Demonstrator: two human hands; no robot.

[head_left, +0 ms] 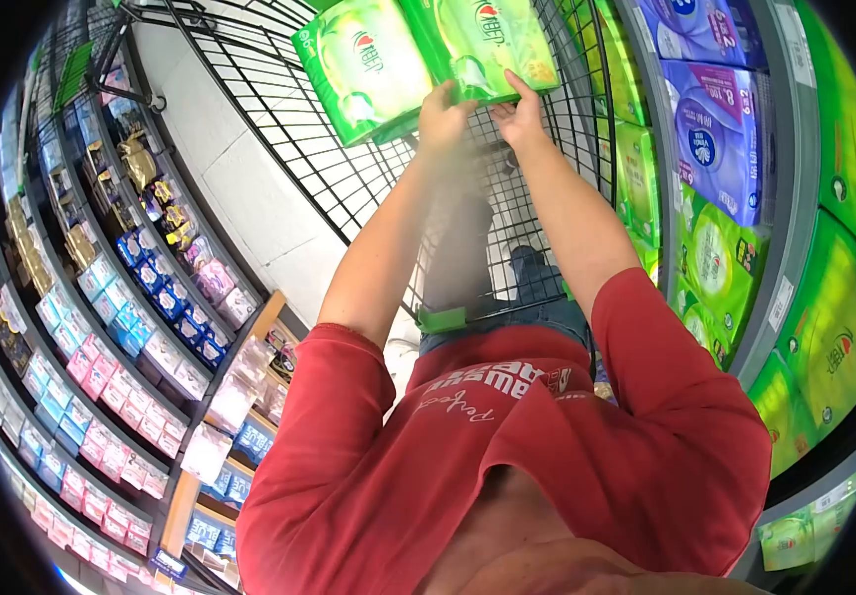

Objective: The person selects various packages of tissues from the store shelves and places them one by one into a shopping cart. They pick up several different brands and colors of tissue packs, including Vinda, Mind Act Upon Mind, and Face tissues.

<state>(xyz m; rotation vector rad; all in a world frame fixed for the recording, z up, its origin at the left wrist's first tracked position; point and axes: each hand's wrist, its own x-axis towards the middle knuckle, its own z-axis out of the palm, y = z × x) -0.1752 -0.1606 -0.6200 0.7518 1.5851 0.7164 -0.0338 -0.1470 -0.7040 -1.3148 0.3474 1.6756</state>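
Two bright green tissue packs lie side by side in the far part of a black wire shopping cart (pixel 279 129). My left hand (pixel 445 117) is at the near left corner of the right tissue pack (pixel 487 45), close to the gap beside the left tissue pack (pixel 368 69). Its fingers are bent against the pack and partly hidden. On the same pack's near edge, my right hand (pixel 520 114) has its fingers up on the front and its thumb below. Both hands appear to grip this pack. A blurred patch covers part of my left forearm.
Shelves on the right hold green tissue packs (pixel 715 258) and purple tissue packs (pixel 710 139). On the left, a long shelf carries rows of small pink packs (pixel 115 392) and blue packs (pixel 175 307). A wooden-edged rack (pixel 185 506) stands nearer. Pale floor tiles (pixel 239 178) run beside the cart.
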